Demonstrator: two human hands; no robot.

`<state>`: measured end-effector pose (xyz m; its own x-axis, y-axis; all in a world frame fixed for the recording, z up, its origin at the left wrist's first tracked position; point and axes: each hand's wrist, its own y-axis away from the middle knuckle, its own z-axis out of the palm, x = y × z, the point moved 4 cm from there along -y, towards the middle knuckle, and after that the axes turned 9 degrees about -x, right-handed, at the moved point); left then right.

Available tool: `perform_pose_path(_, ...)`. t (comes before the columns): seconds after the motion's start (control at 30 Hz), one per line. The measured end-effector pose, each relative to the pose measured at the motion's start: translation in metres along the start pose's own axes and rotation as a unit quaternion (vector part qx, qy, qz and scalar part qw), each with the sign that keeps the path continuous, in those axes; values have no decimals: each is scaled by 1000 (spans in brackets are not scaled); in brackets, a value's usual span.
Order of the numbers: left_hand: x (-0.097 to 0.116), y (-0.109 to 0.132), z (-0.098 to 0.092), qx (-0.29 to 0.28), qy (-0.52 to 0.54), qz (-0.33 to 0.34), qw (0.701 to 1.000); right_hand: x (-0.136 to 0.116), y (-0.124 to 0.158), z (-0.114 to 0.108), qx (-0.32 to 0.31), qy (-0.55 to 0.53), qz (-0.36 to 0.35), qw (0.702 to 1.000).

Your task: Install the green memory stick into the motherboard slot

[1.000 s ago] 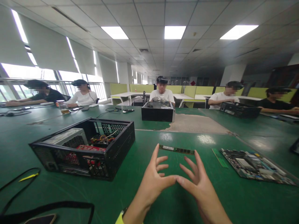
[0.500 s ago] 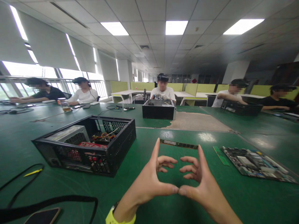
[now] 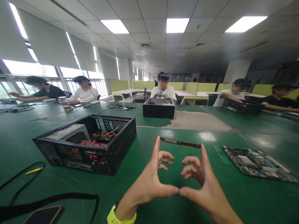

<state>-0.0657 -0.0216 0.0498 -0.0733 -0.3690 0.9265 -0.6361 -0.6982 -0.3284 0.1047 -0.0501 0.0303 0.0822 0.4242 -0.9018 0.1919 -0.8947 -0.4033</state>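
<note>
My left hand [image 3: 151, 183] and my right hand [image 3: 204, 183] are raised over the green table, thumb tips meeting. Both index fingers point up and away, with the other fingers loosely curled and apart. A dark RAM stick [image 3: 179, 142] with a pale label spans the gap between the two index fingertips. Whether the fingertips touch its ends or only overlap it in view, I cannot tell. Both palms are empty. Right of my right hand lie a green circuit strip [image 3: 221, 155], probably another memory stick, and a motherboard [image 3: 252, 161].
An open black computer case [image 3: 121, 146] stands at left on the green table [image 3: 77, 183]. A phone [image 3: 43, 215], a black strap [image 3: 70, 196] and a cable are at the near left. Across the table, a person [image 3: 163, 90] works at another case [image 3: 159, 111]; several others sit at the sides.
My index fingers have spread slightly farther apart, the right one shifting right. The thumbs stay together. The whole view has shifted a little.
</note>
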Motion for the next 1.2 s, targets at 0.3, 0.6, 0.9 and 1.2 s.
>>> perform_pose_path(0.3,9,0,6,-27,42,48,998,-9,1,2,-9,-3,-71,997)
perform_pose_path(0.6,4,-3,6,23,38,56,997,-8,2,-2,24,65,-79,995)
perform_pose_path(0.9,5,1,-7,198,-158,41,967,2,4,-12,73,164,9,984)
perform_pose_path(1.2,2,-1,-3,204,-226,-45,951,-5,0,-10,91,256,15,962)
